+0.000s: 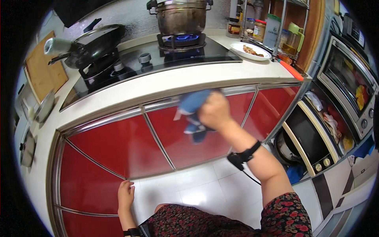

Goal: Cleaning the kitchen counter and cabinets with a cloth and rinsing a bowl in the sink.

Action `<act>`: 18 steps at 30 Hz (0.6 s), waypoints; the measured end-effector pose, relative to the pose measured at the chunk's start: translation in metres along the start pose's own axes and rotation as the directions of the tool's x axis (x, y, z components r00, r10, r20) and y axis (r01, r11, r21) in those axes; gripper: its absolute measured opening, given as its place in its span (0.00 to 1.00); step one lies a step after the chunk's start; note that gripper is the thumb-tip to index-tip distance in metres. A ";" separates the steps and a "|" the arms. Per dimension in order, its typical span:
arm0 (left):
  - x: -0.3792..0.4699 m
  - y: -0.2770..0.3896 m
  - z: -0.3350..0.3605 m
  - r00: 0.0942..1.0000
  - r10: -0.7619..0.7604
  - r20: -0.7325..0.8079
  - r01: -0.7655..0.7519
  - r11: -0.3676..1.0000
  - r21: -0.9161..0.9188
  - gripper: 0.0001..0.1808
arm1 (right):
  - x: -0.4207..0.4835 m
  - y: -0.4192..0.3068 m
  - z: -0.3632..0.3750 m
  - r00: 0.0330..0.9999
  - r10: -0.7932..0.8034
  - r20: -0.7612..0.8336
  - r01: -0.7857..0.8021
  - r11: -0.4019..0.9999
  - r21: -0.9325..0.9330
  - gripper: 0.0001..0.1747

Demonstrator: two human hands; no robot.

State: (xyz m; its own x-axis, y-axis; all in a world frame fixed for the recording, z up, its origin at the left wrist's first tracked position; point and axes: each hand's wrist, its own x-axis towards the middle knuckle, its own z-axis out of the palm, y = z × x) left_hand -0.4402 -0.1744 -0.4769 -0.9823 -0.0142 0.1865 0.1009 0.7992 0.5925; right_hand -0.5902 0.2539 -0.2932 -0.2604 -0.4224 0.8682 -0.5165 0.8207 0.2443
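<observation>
My right hand (215, 112) grips a crumpled blue cloth (194, 102), blurred by motion, in front of the red cabinet doors (189, 151) just below the counter edge. Whether the cloth touches the door or its metal trim cannot be told. Low at the left, my left hand (126, 192) hangs with nothing in it, its fingers loosely curled and slightly apart. Both wrists wear black straps, and a cable runs from the right one.
A steel pot (181, 17) sits over a lit blue flame. A lidded wok (94, 44) occupies the left burner. A plate of food (241, 50) and an orange-handled utensil (290, 68) lie at the right. Beyond stand a toaster oven (346, 74) and a microwave (308, 133).
</observation>
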 end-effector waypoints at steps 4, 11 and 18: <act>-0.007 -0.007 0.005 0.998 -0.023 0.059 0.019 0.998 0.064 0.10 | -0.057 0.095 -0.058 0.992 0.125 -0.025 -0.128 0.979 -0.162 0.10; -0.015 -0.005 -0.011 0.999 -0.015 0.035 0.015 1.000 -0.019 0.10 | -0.101 0.152 -0.073 0.976 0.208 -0.058 -0.215 0.930 -0.297 0.17; 0.014 0.075 -0.043 0.925 0.203 -0.320 -0.190 0.979 0.072 0.15 | -0.081 0.103 -0.018 0.802 0.478 -0.358 -0.552 0.822 -0.139 0.20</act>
State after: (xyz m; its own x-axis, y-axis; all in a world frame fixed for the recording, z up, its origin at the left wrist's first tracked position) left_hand -0.4393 -0.1403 -0.3957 -0.8381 -0.0432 0.5438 0.2742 0.8284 0.4885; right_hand -0.6077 0.3794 -0.3309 -0.1635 0.1914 0.9678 -0.1675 0.9614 -0.2184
